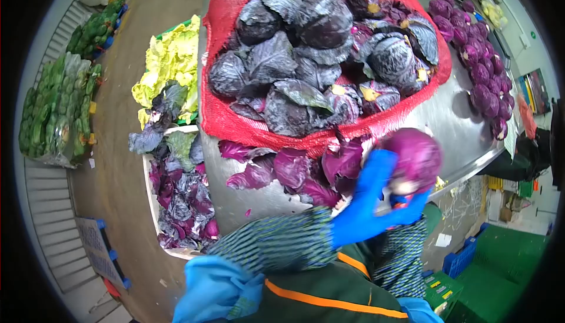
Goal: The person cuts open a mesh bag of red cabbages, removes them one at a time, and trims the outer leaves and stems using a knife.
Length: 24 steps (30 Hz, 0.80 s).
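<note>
My left hand (366,202), in a blue glove, grips a peeled, glossy red cabbage (415,157) above the near edge of the steel table. Close under the cabbage is my right hand (414,207), also gloved in blue and mostly hidden behind the left one. Its fingers look closed around something with a small orange-red part showing, too hidden to name. Loose purple cabbage leaves (291,169) lie just left of my hands. Beyond them a red mesh sack (435,90) lies open, full of unpeeled red cabbages (325,21) with dark outer leaves.
Peeled red cabbages (484,67) are heaped along the table's right side. Left of the steel table (229,196), a white bin (154,205) holds stripped leaves, with yellow-green leaves (173,58) in a crate behind it. Bagged green vegetables (59,108) stand at far left.
</note>
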Each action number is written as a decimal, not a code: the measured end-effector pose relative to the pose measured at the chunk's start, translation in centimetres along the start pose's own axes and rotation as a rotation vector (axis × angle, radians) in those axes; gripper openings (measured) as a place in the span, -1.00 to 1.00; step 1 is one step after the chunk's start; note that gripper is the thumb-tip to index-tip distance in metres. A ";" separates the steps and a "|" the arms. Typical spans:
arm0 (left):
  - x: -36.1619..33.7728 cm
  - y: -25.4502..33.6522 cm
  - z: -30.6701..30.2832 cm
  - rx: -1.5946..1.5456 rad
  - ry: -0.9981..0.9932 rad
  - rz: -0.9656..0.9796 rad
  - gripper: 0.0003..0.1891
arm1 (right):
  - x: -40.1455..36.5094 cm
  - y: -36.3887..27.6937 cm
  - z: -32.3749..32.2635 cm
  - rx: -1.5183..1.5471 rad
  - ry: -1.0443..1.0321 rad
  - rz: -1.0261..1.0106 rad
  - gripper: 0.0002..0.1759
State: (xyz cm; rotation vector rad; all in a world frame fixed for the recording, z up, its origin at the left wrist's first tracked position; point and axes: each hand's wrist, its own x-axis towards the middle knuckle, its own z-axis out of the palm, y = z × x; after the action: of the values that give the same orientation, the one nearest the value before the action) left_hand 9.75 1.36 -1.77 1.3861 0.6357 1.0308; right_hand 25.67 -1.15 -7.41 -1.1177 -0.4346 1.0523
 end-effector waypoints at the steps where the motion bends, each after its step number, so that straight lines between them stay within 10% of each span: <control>1: 1.6 -0.9 0.4 0.483 -0.130 0.003 -0.17 | 1.2 1.5 -2.9 -0.345 0.081 -0.292 -0.28; 3: 3.8 -5.7 1.1 1.106 -0.460 0.049 -0.15 | 7.8 -2.1 -14.4 0.407 -0.618 0.221 -0.34; 4: 3.1 -15.9 2.0 1.233 -0.156 0.297 -0.19 | 8.4 -3.4 -15.6 0.235 -0.287 0.200 -0.36; 5: 2.9 -15.9 -0.9 1.169 -0.435 -0.141 -0.24 | 9.0 -4.7 -16.0 0.054 0.030 0.177 -0.38; 7: -0.1 -12.0 -6.3 1.254 -0.406 -0.346 -0.29 | 10.4 -5.4 -15.6 0.052 0.176 0.052 -0.41; 9: -5.4 -11.4 -11.0 1.441 -0.291 -0.329 -0.30 | 9.4 -6.9 -9.0 -0.390 0.128 0.137 -0.45; 10: -10.1 -15.0 -13.8 0.903 0.115 -0.086 -0.36 | 8.1 -7.3 -3.7 -0.591 0.212 0.145 -0.47; 17: -16.9 2.1 -32.1 1.621 -0.213 -0.693 -0.35 | 9.6 -0.7 15.5 -0.738 -0.608 -0.147 -0.51; 19: -14.0 3.5 -34.2 1.513 -0.059 -0.940 -0.41 | 10.7 2.5 19.8 -0.952 -0.747 -0.392 -0.50; 20: -13.6 1.9 -35.8 1.354 0.196 -0.568 -0.54 | 10.9 4.7 20.3 -1.042 -0.796 -0.348 -0.50; 24: 0.4 4.7 -29.4 0.260 0.460 -0.455 -0.62 | 5.7 6.8 18.2 -1.025 -0.976 -0.659 -0.50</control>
State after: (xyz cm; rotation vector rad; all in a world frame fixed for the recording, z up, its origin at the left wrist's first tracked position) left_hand -16.59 15.29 -1.00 1.1430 1.3965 0.9164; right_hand 11.64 13.47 -6.86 -1.0863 -2.1377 0.6798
